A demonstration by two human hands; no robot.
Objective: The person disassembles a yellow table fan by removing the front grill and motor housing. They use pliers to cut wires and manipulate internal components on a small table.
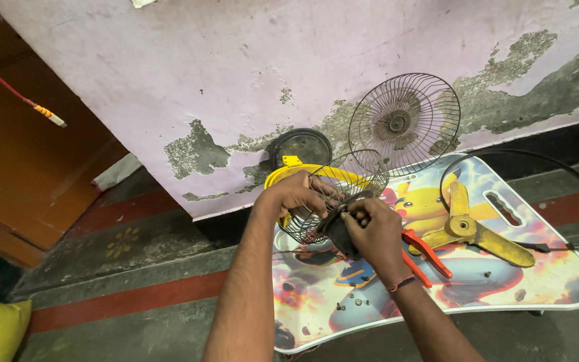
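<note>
Clearly, two bare hands are seen working on a dismantled small fan over a low desk.
Left hand grip: the left hand is curled over the top rim of the wire rear guard; the fingers are closed around its wires, so the guard is gripped and kept tilted above the desk.
Right hand grip: the right hand is closed on the dark motor housing at the middle of the rear guard; thumb and fingertips are pressed together on its upper edge. What is pinched between them cannot be told.
Where the guard is: it is held off the desk, over the desk's left half, with the yellow fan body just behind it.
Desk: a low desk with a white edge and a bright cartoon print, stood on the floor against the wall.
Right of the guard: red-handled pliers lie on the desk, partly covered by the right wrist; further right lies a yellow three-blade fan blade, and a black ring rests around it and over the desk's right edge.
Behind the guard: a second round wire guard is leaned upright against the peeling wall, and a dark round cover is stood beside it.
Below the guard: small screws are scattered on the desk.
</note>
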